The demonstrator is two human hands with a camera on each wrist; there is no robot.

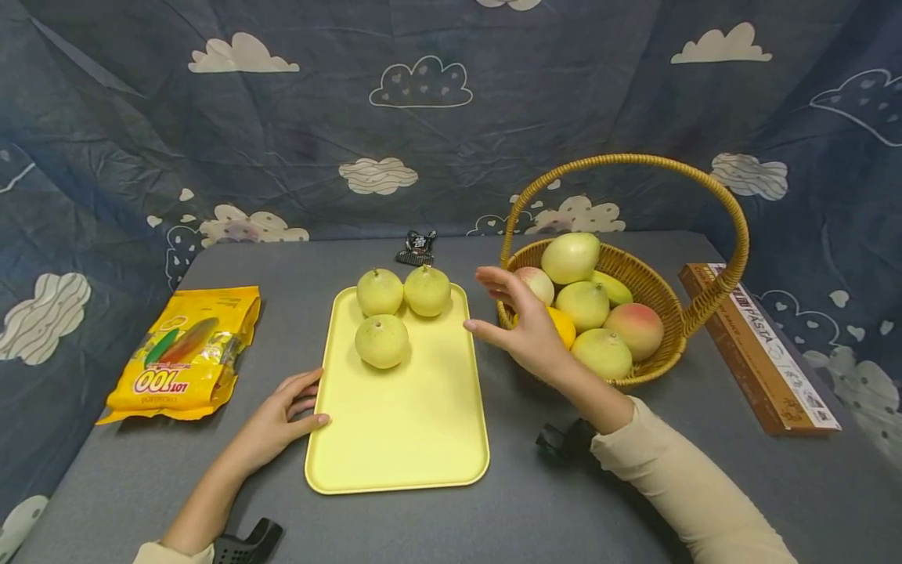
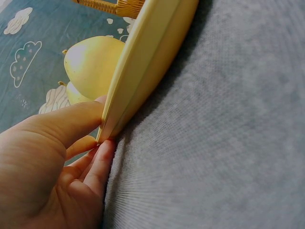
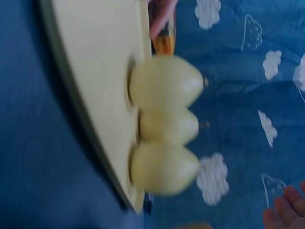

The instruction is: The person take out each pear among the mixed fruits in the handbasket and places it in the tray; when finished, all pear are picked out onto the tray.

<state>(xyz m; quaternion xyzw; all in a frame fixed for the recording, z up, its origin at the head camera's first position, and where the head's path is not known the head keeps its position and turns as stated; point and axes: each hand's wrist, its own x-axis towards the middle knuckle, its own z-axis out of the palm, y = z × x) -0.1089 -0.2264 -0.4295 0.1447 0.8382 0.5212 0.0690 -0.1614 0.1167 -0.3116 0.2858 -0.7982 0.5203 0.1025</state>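
A pale yellow tray (image 1: 430, 423) lies on the table with three yellow-green pomelos (image 1: 381, 341) grouped toward its far end. At the tray's left edge, my left hand (image 1: 282, 415) pinches the rim. In the left wrist view its thumb (image 2: 78, 117) is on the rim, with fingers against the outer side. My right hand (image 1: 524, 321) is raised between the tray and a wicker basket (image 1: 665, 345), thumb and fingers apart, holding nothing. Inside the basket are pomelos (image 1: 602, 354), peaches (image 1: 634, 330) and other yellow fruit, partly hidden by the right hand.
To the left lies a yellow snack bag (image 1: 186, 352). A small black wrapped packet (image 1: 417, 247) sits behind the tray. Right of the basket, a long brown pasta box (image 1: 764, 352) lies flat. The basket's tall handle (image 1: 620, 160) arches above its fruit. A cloud-patterned cloth (image 1: 423, 133) hangs behind the table.
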